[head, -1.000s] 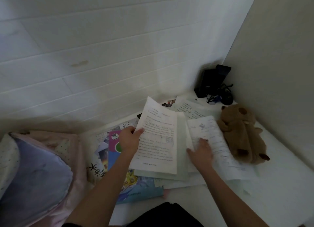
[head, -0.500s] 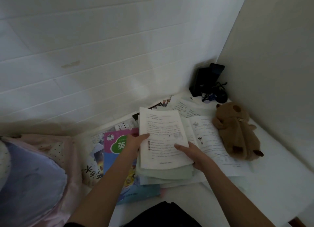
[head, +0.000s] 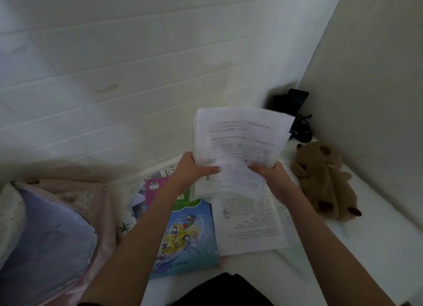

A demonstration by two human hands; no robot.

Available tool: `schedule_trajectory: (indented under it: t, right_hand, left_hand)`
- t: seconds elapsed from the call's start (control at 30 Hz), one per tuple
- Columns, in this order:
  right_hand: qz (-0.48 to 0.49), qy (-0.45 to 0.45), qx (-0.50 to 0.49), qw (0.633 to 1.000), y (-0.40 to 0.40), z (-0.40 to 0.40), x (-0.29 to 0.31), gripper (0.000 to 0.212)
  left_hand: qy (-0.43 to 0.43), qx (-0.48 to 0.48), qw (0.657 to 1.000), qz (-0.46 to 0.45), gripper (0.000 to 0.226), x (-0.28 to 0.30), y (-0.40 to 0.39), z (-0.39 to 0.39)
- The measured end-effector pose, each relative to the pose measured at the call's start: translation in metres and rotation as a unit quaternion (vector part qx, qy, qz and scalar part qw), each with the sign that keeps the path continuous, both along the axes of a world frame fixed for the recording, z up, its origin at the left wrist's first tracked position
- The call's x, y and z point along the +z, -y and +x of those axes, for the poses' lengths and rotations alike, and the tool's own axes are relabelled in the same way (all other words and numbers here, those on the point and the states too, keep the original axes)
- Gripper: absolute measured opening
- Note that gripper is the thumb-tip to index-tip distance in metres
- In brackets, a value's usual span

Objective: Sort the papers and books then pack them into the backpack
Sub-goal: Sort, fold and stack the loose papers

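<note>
At the far left of the white surface [head: 377,255] lies a pink bag [head: 75,216] with a pale blue panel, its top edge dotted with small spots; whether it stands open cannot be told. Just to its right, against the white panelled wall [head: 137,65], a few loose printed sheets and leaflets [head: 137,205] overlap one another, partly tucked under a colourful schoolbook [head: 183,237] whose cover shows a purple corner, a green band and a cartoon yellow vehicle on blue. The left forearm crosses over this book, and the left hand [head: 192,172] grips the lower left edge of a stack of papers [head: 235,152], thumb laid flat across the front sheet and the other fingers hidden behind it. The stack is raised off the surface and tilted back, so its printed front faces the camera; its upper part is blurred and the sheets fan slightly at the top left. The right hand [head: 272,175] holds the lower right edge of the same stack, fingers curled behind the paper and the thumb pinching the front. Below the raised stack, one printed sheet [head: 249,223] lies flat, touching the right edge of the schoolbook. Further right a brown plush toy [head: 325,180] lies on its side near the corner, apart from the sheet. Behind it, in the corner itself, stands a dark box-like object [head: 288,102] with a tangle of black cord [head: 303,128] beside it. A dark garment [head: 224,289] shows at the bottom edge between the arms.
</note>
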State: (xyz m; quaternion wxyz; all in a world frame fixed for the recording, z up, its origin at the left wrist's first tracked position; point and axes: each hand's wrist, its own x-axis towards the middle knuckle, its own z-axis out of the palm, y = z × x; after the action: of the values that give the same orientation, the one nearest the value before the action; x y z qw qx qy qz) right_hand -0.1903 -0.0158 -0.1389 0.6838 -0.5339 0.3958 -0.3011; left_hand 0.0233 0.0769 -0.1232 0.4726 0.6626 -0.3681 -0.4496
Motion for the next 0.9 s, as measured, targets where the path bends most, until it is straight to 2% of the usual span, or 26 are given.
schedule_trajectory:
  t: [0.1, 0.2, 0.27, 0.33, 0.37, 0.43, 0.5, 0.57, 0.63, 0.7, 0.8, 0.83, 0.9]
  right_hand:
    - [0.017, 0.008, 0.005, 1.000, -0.002, -0.007, -0.006, 0.070]
    - [0.000, -0.008, 0.044, 0.999, -0.014, -0.003, -0.014, 0.056]
    - [0.009, -0.030, 0.074, 0.997, -0.017, -0.001, -0.020, 0.053]
    - [0.035, -0.066, 0.078, 0.994, -0.016, -0.004, -0.024, 0.039]
    - [0.043, -0.093, 0.051, 0.993, -0.014, -0.008, -0.026, 0.033]
    - [0.024, -0.185, -0.035, 0.982, -0.006, -0.022, -0.041, 0.041]
    - [-0.024, -0.338, -0.085, 0.937, 0.000, -0.042, -0.061, 0.058]
    - [-0.057, -0.506, -0.072, 0.858, 0.000, -0.063, -0.079, 0.079]
    - [-0.061, -0.574, -0.074, 0.813, -0.005, -0.080, -0.096, 0.101]
    - [-0.049, -0.591, -0.095, 0.800, -0.008, -0.089, -0.107, 0.113]
    - [-0.022, -0.555, -0.117, 0.824, -0.007, -0.091, -0.110, 0.113]
    - [-0.026, -0.547, -0.123, 0.828, -0.007, -0.090, -0.106, 0.105]
    - [-0.054, -0.554, -0.134, 0.820, -0.007, -0.090, -0.098, 0.077]
  left_hand:
    - [-0.025, -0.021, 0.999, 0.025, 0.036, -0.011, -0.011, 0.004]
    - [-0.076, -0.020, 0.996, 0.047, 0.061, -0.029, -0.021, -0.004]
    - [-0.062, 0.020, 0.997, 0.040, 0.052, -0.034, -0.019, -0.011]
    - [-0.029, 0.092, 0.995, 0.035, 0.036, -0.029, -0.016, -0.011]
    - [-0.026, 0.127, 0.991, 0.034, 0.035, -0.027, -0.016, -0.008]
    - [-0.048, 0.170, 0.983, 0.049, 0.039, -0.029, -0.017, 0.006]
    - [-0.057, 0.169, 0.979, 0.100, 0.042, -0.034, -0.020, 0.024]
    - [-0.050, 0.129, 0.975, 0.172, 0.041, -0.045, -0.025, 0.034]
    - [-0.027, 0.098, 0.969, 0.225, 0.042, -0.056, -0.035, 0.031]
    - [-0.033, 0.088, 0.965, 0.246, 0.043, -0.071, -0.047, 0.026]
    - [-0.111, 0.104, 0.954, 0.260, 0.042, -0.081, -0.061, 0.022]
    - [-0.127, 0.104, 0.952, 0.260, 0.042, -0.082, -0.063, 0.022]
    - [-0.142, 0.103, 0.949, 0.261, 0.041, -0.084, -0.063, 0.023]
